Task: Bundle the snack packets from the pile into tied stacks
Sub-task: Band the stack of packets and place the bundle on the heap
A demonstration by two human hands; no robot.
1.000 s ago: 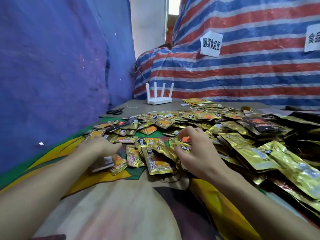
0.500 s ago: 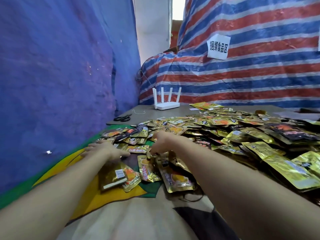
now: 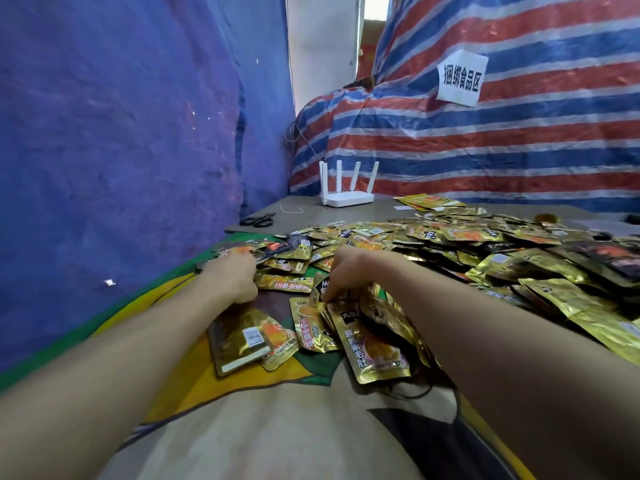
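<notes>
At near edge of the cloth-covered surface (image 3: 263, 438), working outward:

1. Thin black loop (image 3: 412, 393), partly under the fanned packets (image 3: 367, 344). Risk: drag the fan toward you and the loop prob. snags, goes with it or gets buried.

2. Small stack (image 3: 239, 341): gold foil, barcode side up, tilted, far end under your left hand (image 3: 233, 277). Not tied. Risk: foil looks slick and only one end is held, so if you slacken the grip the stack likely splays or slides apart.

3. Fanned packets, approx. four or five, overlapping. Risk: pull one and its neighbours come along, giving a miscount or ragged edges.

4. Hands.
- Left hand: curled down over the stack's far end, appears to grip it. Fingertips hidden behind the back of the hand.
- Right hand (image 3: 343, 271): fingers bent down, tips pinching at the fan's top edges. Near the left hand, not touching it.

5. Main pile (image 3: 485, 244): loose packets, spread right and back. No tied stacks visible. Risk: your right forearm lies over its near edge, and a sideways sweep could scatter packets.

6. Far left: scissors (image 3: 258, 220) and a bit of string (image 3: 292, 209), well apart from both hands. You'd need a long reach while the stack is loose.

7. Back: white router (image 3: 346, 197), by the striped tarp (image 3: 502, 150).
</notes>
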